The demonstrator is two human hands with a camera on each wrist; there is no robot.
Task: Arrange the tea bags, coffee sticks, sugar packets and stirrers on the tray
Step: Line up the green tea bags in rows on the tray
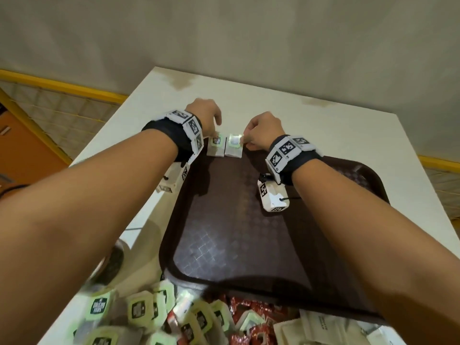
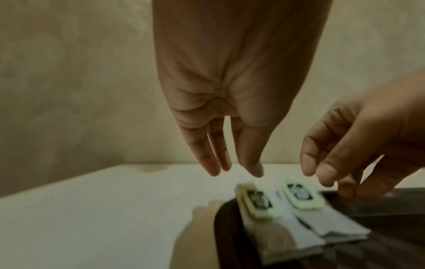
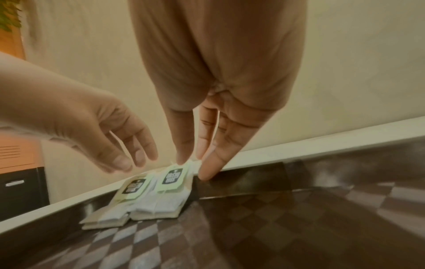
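Note:
Two tea bags with pale green tags lie side by side in the far left corner of the brown tray point(image 1: 249, 232). My left hand point(image 1: 214, 128) hovers just above the left tea bag point(image 1: 216, 145) with straight fingers and holds nothing; its fingertips point(image 2: 216, 171) hang clear of that tea bag point(image 2: 260, 203). My right hand point(image 1: 247, 143) reaches down to the right tea bag point(image 1: 234, 145). In the right wrist view my right hand point(image 3: 195, 163) has straight fingers, and the thumb tip touches the top edge of that tea bag's tag point(image 3: 172, 178).
At the tray's near edge lies a heap of more tea bags point(image 1: 139, 310), red coffee sticks point(image 1: 249, 317) and white sugar packets point(image 1: 321, 322). A round container point(image 1: 109, 265) stands left of the tray. The white table point(image 1: 311, 120) ends at a wall behind.

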